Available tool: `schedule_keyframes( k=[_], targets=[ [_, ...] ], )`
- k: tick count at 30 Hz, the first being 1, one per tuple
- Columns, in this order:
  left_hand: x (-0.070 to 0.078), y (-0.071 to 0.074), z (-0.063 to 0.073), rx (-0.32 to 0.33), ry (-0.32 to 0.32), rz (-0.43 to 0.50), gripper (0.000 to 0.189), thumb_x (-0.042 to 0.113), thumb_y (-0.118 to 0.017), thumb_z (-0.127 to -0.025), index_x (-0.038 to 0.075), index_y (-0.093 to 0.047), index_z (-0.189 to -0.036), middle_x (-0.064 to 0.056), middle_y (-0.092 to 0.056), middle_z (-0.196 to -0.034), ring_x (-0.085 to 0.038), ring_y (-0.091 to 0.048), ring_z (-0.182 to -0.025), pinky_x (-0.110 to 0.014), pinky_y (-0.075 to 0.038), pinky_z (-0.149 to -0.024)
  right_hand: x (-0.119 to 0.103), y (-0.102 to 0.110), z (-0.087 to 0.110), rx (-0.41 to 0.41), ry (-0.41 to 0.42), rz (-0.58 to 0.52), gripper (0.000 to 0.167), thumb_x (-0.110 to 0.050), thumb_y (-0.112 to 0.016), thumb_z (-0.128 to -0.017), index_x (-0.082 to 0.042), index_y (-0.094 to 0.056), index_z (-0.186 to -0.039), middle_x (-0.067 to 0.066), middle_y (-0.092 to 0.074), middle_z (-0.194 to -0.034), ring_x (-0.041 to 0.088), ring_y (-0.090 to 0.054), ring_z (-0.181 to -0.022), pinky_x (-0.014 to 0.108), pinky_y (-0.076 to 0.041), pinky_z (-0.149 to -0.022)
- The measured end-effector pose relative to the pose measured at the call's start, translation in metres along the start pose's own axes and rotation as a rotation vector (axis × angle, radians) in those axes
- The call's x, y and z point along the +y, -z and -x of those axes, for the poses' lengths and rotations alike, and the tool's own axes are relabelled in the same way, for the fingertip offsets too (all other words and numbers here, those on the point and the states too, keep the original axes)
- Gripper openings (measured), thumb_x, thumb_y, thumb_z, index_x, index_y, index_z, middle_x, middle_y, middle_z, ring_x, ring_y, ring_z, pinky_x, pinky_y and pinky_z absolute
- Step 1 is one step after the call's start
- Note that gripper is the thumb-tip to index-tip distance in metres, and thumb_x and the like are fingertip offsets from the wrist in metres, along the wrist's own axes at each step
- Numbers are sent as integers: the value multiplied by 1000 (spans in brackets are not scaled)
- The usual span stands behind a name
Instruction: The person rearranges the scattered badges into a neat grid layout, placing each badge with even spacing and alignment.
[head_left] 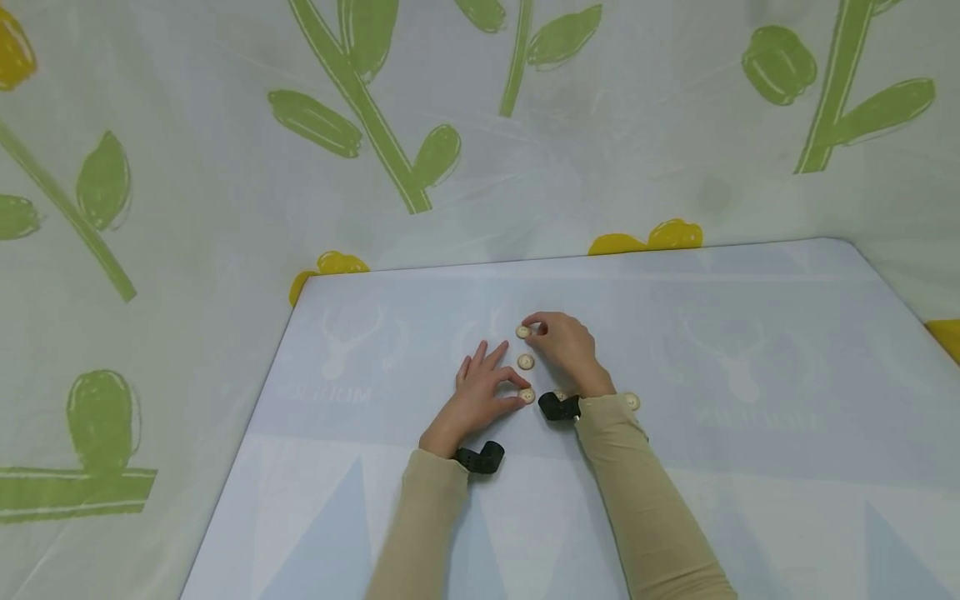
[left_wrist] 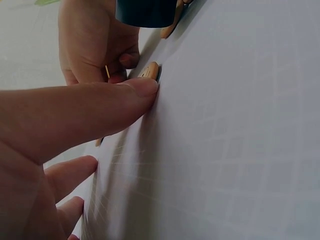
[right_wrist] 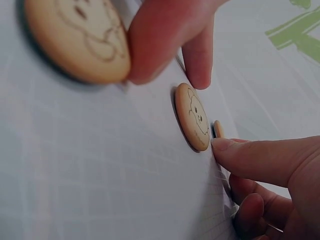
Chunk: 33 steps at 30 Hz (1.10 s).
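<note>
Several round, cookie-like wooden discs with cartoon animal drawings lie on the table. With thumb and forefinger, my left hand (head_left: 477,400) pinches the near disc (head_left: 528,396), its other fingers spread out. My right hand (head_left: 568,344) grips the far disc (head_left: 522,332) by its edge. Between these two lies the middle disc (head_left: 526,362), roughly in line with them. In the right wrist view, the disc at my left fingertip (right_wrist: 80,40) looms large, and the middle disc (right_wrist: 192,117) shows a drawn face. My left thumb (left_wrist: 75,112) partly covers its disc (left_wrist: 151,70) in the left wrist view.
Another disc (head_left: 632,402) lies right of my right sleeve, and one more (head_left: 560,395) is partly hidden behind the black right wrist camera (head_left: 557,407). A pale patterned cloth covers the table (head_left: 750,450). Behind it hangs a curtain (head_left: 525,183) with green leaves.
</note>
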<state>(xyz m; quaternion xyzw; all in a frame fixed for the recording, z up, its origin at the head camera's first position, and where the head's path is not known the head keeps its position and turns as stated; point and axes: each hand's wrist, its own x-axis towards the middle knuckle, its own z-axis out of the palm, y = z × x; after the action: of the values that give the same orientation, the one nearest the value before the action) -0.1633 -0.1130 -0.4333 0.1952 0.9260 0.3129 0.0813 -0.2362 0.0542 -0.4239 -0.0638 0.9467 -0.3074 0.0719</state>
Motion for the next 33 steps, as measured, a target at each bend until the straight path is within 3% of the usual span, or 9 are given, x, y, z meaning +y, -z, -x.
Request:
schedule_keyframes(
  k=[33],
  targets=[
    [-1,0,1,-1,1,-1,14,31,-68,-78,27,-65,-91,-6,-20,-146,-30,1,-134,-53,0,-102,-1,0,3,2,3,-11,26,-23,-62,-83,-19,-63,-108,0,-55,-80,17,-47,-68,29,-35,-56]
  ],
)
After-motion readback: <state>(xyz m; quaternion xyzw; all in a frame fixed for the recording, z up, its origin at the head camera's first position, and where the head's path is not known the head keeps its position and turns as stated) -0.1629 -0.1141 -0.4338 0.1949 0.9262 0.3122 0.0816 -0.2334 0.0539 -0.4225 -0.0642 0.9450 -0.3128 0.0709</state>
